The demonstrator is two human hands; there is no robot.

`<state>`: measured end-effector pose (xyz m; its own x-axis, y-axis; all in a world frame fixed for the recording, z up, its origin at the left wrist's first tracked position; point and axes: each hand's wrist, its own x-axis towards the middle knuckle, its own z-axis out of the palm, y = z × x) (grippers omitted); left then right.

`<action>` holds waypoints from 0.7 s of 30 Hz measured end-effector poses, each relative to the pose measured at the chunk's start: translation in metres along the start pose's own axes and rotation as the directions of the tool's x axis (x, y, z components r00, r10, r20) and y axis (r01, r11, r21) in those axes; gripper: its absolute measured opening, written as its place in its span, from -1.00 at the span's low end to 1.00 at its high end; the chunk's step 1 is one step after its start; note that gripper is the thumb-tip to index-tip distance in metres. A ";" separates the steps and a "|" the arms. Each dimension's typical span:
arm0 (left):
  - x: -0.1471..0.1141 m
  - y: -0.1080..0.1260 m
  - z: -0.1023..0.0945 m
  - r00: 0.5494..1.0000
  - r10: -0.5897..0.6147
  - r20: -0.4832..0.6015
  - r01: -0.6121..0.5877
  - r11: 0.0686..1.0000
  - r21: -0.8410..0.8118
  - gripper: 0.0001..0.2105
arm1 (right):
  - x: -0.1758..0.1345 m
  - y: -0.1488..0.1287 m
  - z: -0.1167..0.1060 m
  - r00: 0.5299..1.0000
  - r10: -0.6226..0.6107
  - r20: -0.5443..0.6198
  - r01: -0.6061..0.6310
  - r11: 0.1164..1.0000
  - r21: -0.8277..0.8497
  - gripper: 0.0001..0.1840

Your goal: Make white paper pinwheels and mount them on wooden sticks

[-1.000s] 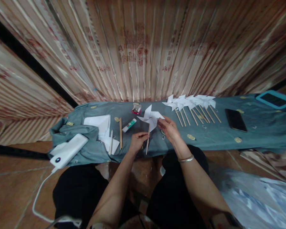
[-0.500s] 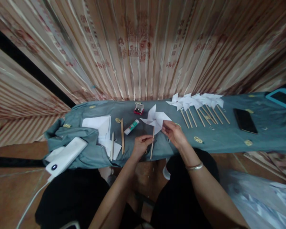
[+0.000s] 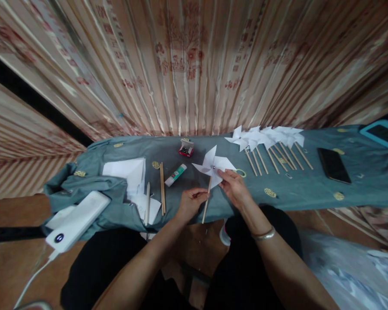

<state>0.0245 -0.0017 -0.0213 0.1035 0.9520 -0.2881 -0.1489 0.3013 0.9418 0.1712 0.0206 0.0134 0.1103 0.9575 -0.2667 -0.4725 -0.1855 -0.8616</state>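
A white paper pinwheel (image 3: 208, 163) on a wooden stick is up in front of me, over the near edge of the cloth-covered table. My left hand (image 3: 190, 204) pinches the stick below the blades. The thumb and fingers of my right hand (image 3: 236, 188) are closed on the lower right blade, close to the pin at the centre. To the left of the pinwheel lie a glue stick (image 3: 176, 175) and a small open red box (image 3: 186, 148) of dark pins. Part of a pale green ring (image 3: 241, 173) shows behind my right hand.
Finished pinwheels (image 3: 261, 137) lie overlapping in a row at the back right, beside a black phone (image 3: 334, 165). Wooden sticks (image 3: 162, 189), a white pencil-like rod (image 3: 147, 203), paper sheets (image 3: 124, 170) and a white power bank (image 3: 79, 220) with a cable occupy the left.
My right hand has moved inward along the blade, nearer the pinwheel's centre. The pinwheel sits slightly lower in view, and my left hand still pinches its stick.
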 end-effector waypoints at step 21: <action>-0.018 0.013 -0.010 0.987 -0.162 0.000 0.162 0.985 -0.063 -0.71 | 0.012 -0.009 0.004 0.979 0.181 0.090 -0.184 0.983 0.024 -0.64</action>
<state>0.0107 -0.0147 -0.0051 0.1260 0.8904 -0.4374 -0.1923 0.4544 0.8698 0.1730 0.0350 0.0197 -0.0565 0.9238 -0.3786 -0.5056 -0.3535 -0.7871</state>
